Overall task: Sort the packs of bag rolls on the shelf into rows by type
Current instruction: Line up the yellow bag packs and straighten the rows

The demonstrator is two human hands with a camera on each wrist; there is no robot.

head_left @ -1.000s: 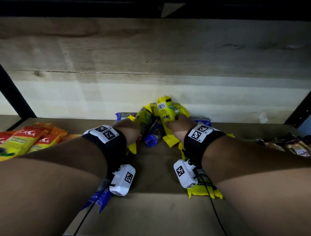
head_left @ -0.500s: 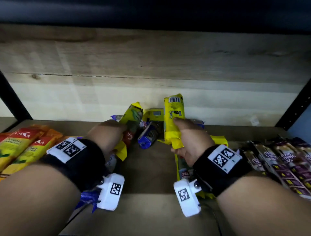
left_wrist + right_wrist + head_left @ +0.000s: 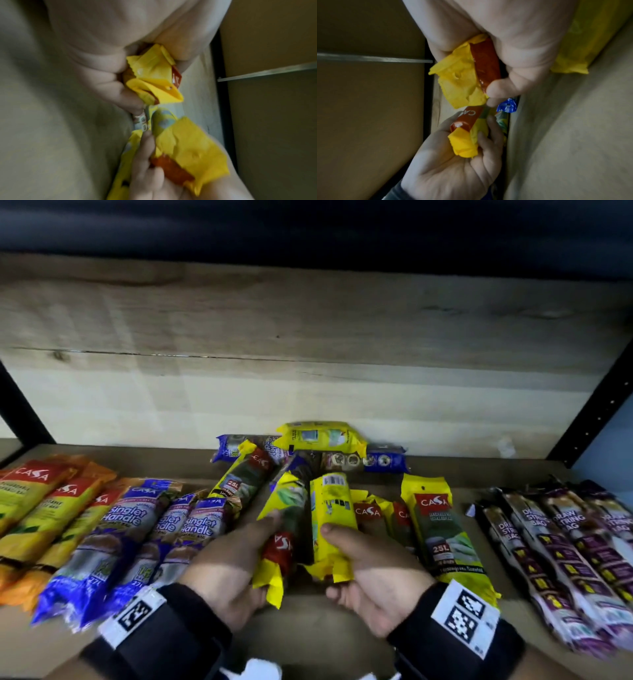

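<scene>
My left hand [image 3: 239, 570] grips a yellow pack with a red label [image 3: 284, 529] above the shelf's middle; its crumpled end [image 3: 154, 77] shows in the left wrist view. Beside it my right hand [image 3: 370, 573] grips another yellow pack [image 3: 330, 518], barcode side up, whose red-and-yellow end [image 3: 467, 75] pokes out of the fist. A loose pile of yellow and blue packs [image 3: 318, 453] lies behind them at the back wall. More yellow packs [image 3: 442, 529] lie flat just right of my hands.
Orange-yellow packs [image 3: 37, 508] form a row at the far left, blue Singlet Handle packs [image 3: 126, 535] beside them. Dark purple drawstring packs [image 3: 565, 549] line the right. The wooden shelf board [image 3: 325, 642] is bare near the front edge. Black uprights frame both sides.
Both hands have pulled back from the pile at the wall towards the front, each carrying its yellow pack. The view has dropped, showing the sorted rows left and right.
</scene>
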